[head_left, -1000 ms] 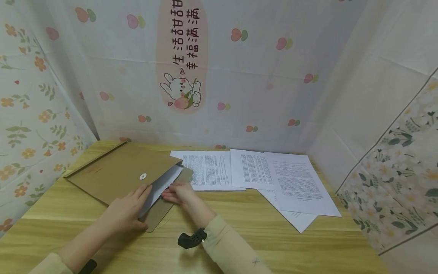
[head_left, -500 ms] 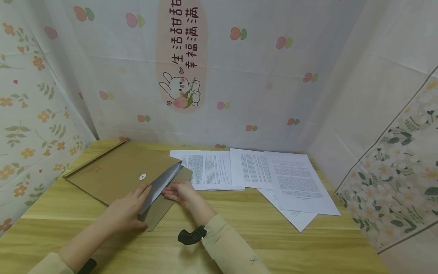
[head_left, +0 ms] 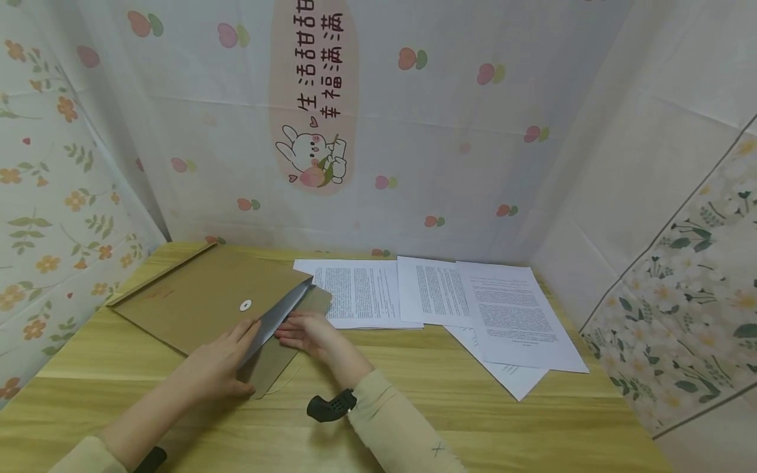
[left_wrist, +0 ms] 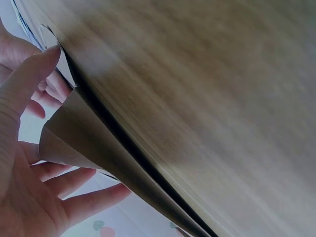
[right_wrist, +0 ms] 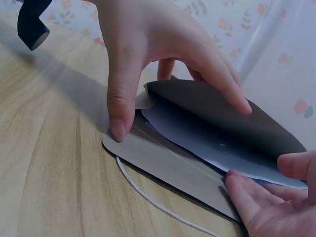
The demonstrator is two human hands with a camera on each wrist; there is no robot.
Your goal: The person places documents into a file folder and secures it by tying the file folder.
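A brown kraft document envelope (head_left: 207, 295) lies on the left of the table, its mouth facing right and its flap (head_left: 278, 364) folded out flat. White sheets (right_wrist: 212, 140) show inside the mouth. My left hand (head_left: 221, 361) holds the near corner of the mouth, its thumb pressing on the flap and its fingers on the envelope's front. My right hand (head_left: 313, 338) has its fingertips at the sheets' outer edge, with the thumb standing apart, as the right wrist view shows. A white string (right_wrist: 163, 208) trails from the flap.
Printed sheets (head_left: 357, 292) lie behind my right hand. More overlapping printed pages (head_left: 514, 315) are spread at the back right of the wooden table (head_left: 473, 427). Patterned cloth (head_left: 443, 131) hangs behind and at both sides.
My right hand has shifted slightly left towards the mouth, and less of the white sheets sticks out. The left hand stays in place.
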